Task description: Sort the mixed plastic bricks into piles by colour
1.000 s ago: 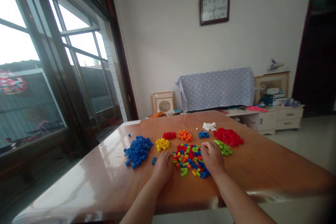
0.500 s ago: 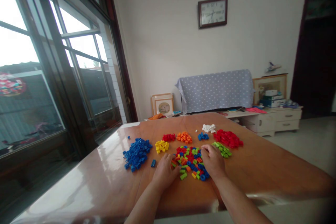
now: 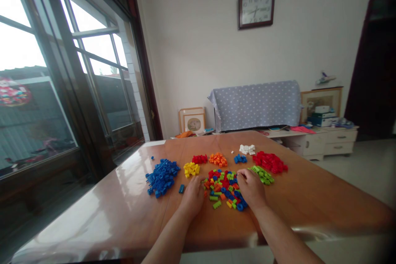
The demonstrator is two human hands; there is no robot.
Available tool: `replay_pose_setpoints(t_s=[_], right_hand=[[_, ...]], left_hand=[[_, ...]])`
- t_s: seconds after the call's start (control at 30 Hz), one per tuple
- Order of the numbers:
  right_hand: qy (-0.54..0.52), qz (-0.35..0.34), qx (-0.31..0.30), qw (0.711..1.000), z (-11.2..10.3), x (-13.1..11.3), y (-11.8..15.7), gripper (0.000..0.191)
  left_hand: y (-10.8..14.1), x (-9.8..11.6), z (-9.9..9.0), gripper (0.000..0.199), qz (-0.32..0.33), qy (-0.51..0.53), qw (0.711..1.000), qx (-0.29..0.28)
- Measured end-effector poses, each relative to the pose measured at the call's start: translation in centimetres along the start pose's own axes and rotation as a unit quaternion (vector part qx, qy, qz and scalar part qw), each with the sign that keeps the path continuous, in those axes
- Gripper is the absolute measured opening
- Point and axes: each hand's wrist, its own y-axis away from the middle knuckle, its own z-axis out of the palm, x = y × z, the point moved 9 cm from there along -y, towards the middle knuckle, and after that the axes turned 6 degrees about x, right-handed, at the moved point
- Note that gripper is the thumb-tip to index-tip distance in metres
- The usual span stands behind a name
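Left hand (image 3: 193, 198) curled against mixed brick pile's (image 3: 222, 187) left edge; right hand (image 3: 252, 187) cupped on its right side; any grip unclear. Pile sits mid-way along desk (image 3: 293, 200), green heap (image 3: 262, 174) just beside right hand.

Small plastic building bricks (image 3: 224, 187) lie in a loose, mixed-colour heap.

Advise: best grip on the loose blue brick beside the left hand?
Probably pinch the loose blue brick across its long sides, coming from above with the left hand. It is elongated, seems to lie flat on the table, and sits apart from the blue pile and the mixed pile, so fingers should fit.
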Motion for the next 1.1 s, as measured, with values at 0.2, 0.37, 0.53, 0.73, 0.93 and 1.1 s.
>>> replay_pose_setpoints(t_s=[0.2,0.37,0.53,0.73,0.93,1.1], right_hand=[[-0.025,0.031,0.007,0.999,-0.1,0.6,0.0,0.026],[-0.036,0.043,0.008,0.998,-0.3,0.8,-0.1,0.031],[-0.04,0.033,0.014,0.999,-0.4,0.9,-0.2,0.03],[-0.058,0.06,0.02,0.996,-0.2,1.7,0.1,0.035],[-0.1,0.116,0.04,0.987,-1.2,2.8,-0.2,0.038],[0.001,0.026,-0.096,0.995,0.5,0.2,1.4,0.048]], left_hand=[[0.1,1.1,0.2,0.054,0.01,-0.076,0.996,-0.039],[0.8,1.1,1.8,0.098,-0.013,-0.129,0.983,-0.131],[1.1,1.2,2.4,0.097,-0.027,-0.161,0.972,-0.171],[1.1,0.8,2.8,0.091,-0.018,-0.178,0.97,-0.167],[1.1,0.0,3.1,0.08,-0.019,-0.184,0.971,-0.151],[0.9,0.1,3.0,0.075,-0.02,-0.178,0.974,-0.137]])
